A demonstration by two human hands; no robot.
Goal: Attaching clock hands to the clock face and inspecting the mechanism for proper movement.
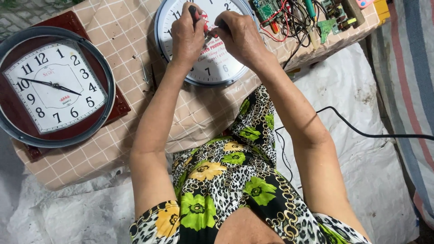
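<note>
Over clock [212, 54], screwdriver [193, 13] near-upright.

We see bare checked tabletop [131, 58] between the square dark-framed clock [54, 88] at the left edge and the round white clock [212, 68] at the far middle, broken only by a small metal tool [143, 68]. Toward the far right corner, a tangle of circuit boards and wires [303, 18] blocks the way. The near edge lies open beside our forearms.

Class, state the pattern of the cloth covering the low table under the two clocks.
Beige cloth with a white grid of squares, clearest in the head view.
</note>
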